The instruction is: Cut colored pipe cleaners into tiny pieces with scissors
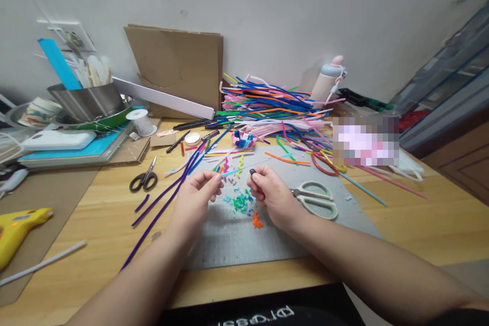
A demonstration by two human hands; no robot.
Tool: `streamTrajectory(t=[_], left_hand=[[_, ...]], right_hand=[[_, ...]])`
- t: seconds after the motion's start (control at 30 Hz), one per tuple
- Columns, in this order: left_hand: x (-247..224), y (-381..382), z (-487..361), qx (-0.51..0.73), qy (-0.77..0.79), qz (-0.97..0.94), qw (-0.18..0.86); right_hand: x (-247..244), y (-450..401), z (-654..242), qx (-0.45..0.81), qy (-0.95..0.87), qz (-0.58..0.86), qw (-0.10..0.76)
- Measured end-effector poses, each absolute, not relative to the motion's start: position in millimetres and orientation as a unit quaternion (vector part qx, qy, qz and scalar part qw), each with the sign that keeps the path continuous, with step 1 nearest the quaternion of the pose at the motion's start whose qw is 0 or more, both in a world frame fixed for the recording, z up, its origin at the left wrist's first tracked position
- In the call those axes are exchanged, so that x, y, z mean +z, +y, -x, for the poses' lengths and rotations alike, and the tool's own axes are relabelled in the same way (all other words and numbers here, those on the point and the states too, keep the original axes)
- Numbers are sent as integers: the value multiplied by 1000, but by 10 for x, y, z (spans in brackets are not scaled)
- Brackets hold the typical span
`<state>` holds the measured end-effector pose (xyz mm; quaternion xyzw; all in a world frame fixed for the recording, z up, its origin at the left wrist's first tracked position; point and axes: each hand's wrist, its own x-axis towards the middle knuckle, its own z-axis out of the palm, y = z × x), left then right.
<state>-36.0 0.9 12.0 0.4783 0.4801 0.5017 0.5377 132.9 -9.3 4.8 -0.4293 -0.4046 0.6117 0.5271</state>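
Near the middle of the grey mat, my left hand pinches a light blue strip, with a bit of orange beside its fingertips. Across a small gap, my right hand is closed round a small black object, too small to name. Green and blue fluffy bits lie on the mat between the hands, and orange fluff lies just below them. Pink and yellow curled pieces sit behind the hands. Scissors with pale handles rest right of my right hand.
Black scissors and purple pipe cleaners lie to the left. A big pile of coloured pipe cleaners is at the back, beside a bottle. A yellow glue gun lies far left; cardboard leans on the wall.
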Motion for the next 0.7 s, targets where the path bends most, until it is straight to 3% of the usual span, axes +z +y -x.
streamTrajectory(t=[0.53,0.7], left_hand=[[115,10,361,498,478,-481,541],[77,48,394,515,474,-471,536]], right_hand=[[27,-129,-1308,618,-454,419,486],[21,-213,-1324,640,-557,379,370]])
